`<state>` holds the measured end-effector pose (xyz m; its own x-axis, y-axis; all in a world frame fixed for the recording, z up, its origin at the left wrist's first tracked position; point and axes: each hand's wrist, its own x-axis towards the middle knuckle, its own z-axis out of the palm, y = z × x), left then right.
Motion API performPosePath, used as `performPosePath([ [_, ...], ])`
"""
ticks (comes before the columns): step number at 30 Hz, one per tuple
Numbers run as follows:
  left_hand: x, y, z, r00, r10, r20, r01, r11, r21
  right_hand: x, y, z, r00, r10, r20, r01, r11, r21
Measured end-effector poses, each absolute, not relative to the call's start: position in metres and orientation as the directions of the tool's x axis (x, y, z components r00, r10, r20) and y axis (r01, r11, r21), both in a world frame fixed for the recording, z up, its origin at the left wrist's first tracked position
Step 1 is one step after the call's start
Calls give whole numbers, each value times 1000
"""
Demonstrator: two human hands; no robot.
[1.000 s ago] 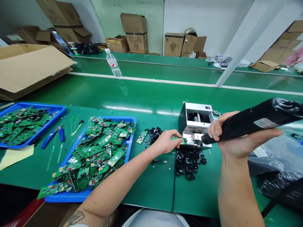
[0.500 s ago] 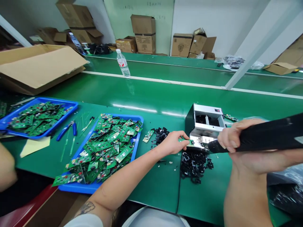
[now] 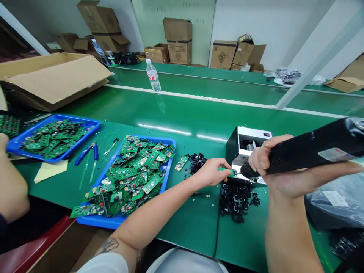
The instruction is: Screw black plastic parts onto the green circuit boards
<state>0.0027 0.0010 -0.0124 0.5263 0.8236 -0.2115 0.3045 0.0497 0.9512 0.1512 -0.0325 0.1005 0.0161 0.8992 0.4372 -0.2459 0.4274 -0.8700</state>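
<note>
My right hand (image 3: pixel 280 178) is wrapped round a black electric screwdriver (image 3: pixel 309 146), tilted so that its nose points left. My left hand (image 3: pixel 213 171) pinches a small green circuit board (image 3: pixel 233 172) between thumb and fingers. The screwdriver's tip is at the board's right end; whether it touches is too small to tell. Just behind both hands stands a black and silver screw feeder (image 3: pixel 253 132), partly covered by the right hand. Below the board lies a heap of black plastic parts (image 3: pixel 237 203), with a smaller black heap (image 3: pixel 197 163) beyond my left wrist.
A blue tray (image 3: pixel 99 223) piled with circuit boards stands left of my forearm, another blue tray (image 3: pixel 96 127) farther left. Blue-handled cutters (image 3: pixel 95 151) lie between them. Another person's arm (image 3: pixel 14 182) is at the left edge. A plastic-wrapped bundle (image 3: pixel 332 204) sits at right.
The screwdriver has moved left, bringing its tip from the screw feeder to the board in my left hand. The whole view has shifted slightly.
</note>
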Motion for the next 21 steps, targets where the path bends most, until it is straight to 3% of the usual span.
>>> performPosePath([
  [10, 2, 1, -11, 524, 823, -218, 324, 44, 945, 153, -28, 90, -79, 887, 454, -267, 420, -867],
  [21, -1, -1, -3, 532, 816, -223, 360, 20, 933, 153, -32, 88, -57, 890, 452, -262, 424, -867],
])
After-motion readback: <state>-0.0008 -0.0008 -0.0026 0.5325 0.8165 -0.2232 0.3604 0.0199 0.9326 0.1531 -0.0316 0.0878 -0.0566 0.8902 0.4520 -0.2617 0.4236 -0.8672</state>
